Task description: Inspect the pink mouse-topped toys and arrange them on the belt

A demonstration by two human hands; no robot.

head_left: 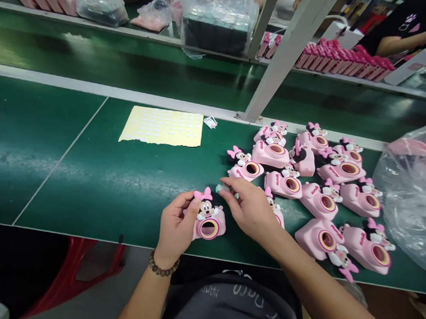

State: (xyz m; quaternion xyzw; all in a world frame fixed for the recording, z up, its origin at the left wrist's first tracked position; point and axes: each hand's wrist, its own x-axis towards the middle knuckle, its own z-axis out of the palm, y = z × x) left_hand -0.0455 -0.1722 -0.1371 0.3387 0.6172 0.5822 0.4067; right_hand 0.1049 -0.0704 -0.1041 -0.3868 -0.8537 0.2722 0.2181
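Note:
My left hand (179,223) is closed around the left side of a pink toy camera (218,224), which has a Minnie Mouse figure with a pink bow on top and a ringed lens opening facing me. Just to its right, my right hand (248,203) pinches a small pale green piece (222,188) between thumb and fingers, close to the figure's head. What exactly this piece is, I cannot make out. Another pink toy camera (279,217) lies partly hidden behind my right hand, and one more (247,167) sits just beyond it.
Several more pink toy cameras (319,201) stand in a group at the right, beside a large clear plastic bag (411,193). A yellow sheet of small labels (164,127) lies at the back. A slanted metal post (278,62) rises from the bench edge. Co-workers sit across.

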